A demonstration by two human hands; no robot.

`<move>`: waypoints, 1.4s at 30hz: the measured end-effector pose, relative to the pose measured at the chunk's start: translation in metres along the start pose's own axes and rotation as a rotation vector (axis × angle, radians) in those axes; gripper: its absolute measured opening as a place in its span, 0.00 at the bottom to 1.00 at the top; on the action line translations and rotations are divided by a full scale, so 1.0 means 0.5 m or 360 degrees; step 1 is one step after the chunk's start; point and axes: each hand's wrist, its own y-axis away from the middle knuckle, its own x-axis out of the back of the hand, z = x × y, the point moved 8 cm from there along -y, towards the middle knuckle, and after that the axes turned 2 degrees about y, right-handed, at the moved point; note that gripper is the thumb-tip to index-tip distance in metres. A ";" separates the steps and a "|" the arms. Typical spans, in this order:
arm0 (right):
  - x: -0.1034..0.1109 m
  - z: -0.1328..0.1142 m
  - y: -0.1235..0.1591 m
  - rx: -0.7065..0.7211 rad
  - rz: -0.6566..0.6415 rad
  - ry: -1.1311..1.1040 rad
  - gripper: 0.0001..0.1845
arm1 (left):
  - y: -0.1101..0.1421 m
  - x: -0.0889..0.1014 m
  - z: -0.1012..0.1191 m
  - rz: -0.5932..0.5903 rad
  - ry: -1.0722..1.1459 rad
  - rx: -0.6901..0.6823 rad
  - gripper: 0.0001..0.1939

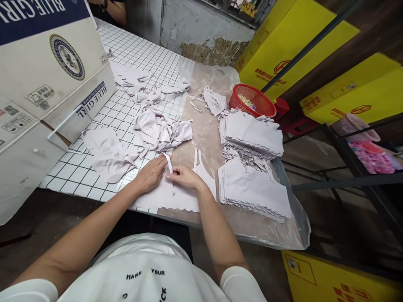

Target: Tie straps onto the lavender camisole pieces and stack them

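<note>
A pale lilac strap top (185, 195) lies flat at the near edge of the table. My left hand (150, 173) rests on its left part, fingers pressed round the left shoulder strap (169, 162). My right hand (185, 176) pinches the same strap lower down, fingers closed. Two neat stacks of the same tops (253, 134) (255, 188) sit just right of my hands. A loose heap of unsorted tops (157, 130) lies just beyond my left hand.
A large white carton (47, 88) takes up the left of the gridded table (126, 50). A clear plastic sheet (292, 226) covers the right part. A red basket (252, 100) and yellow boxes (292, 46) stand beyond. Dark metal racks (346, 180) are at the right.
</note>
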 end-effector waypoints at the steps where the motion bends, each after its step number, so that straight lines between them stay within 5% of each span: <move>1: -0.007 -0.003 0.015 0.0010 -0.0100 -0.0009 0.20 | 0.001 0.002 -0.001 0.0018 0.0015 0.0004 0.29; 8: -0.010 -0.022 0.120 0.0167 -0.0488 0.0089 0.23 | -0.001 0.012 -0.005 0.0098 0.0060 0.0033 0.29; 13: 0.023 -0.065 0.138 0.0376 -0.0322 0.0118 0.23 | 0.006 0.011 0.001 0.0161 0.0104 -0.0032 0.28; 22: 0.099 -0.041 0.023 0.0294 0.0422 -0.0403 0.19 | 0.003 0.036 0.001 0.0194 0.0242 -0.0080 0.19; 30: 0.032 0.022 -0.037 0.0189 0.0201 -0.0475 0.21 | 0.022 0.050 0.005 0.0038 -0.0010 0.0149 0.09; 36: 0.021 0.013 -0.025 0.0284 0.0198 -0.0414 0.19 | 0.026 0.043 0.031 0.0068 0.0123 0.0038 0.08; 42: 0.026 0.000 -0.030 0.0524 0.0137 -0.0446 0.21 | 0.021 0.029 0.003 0.0152 0.0128 -0.0014 0.10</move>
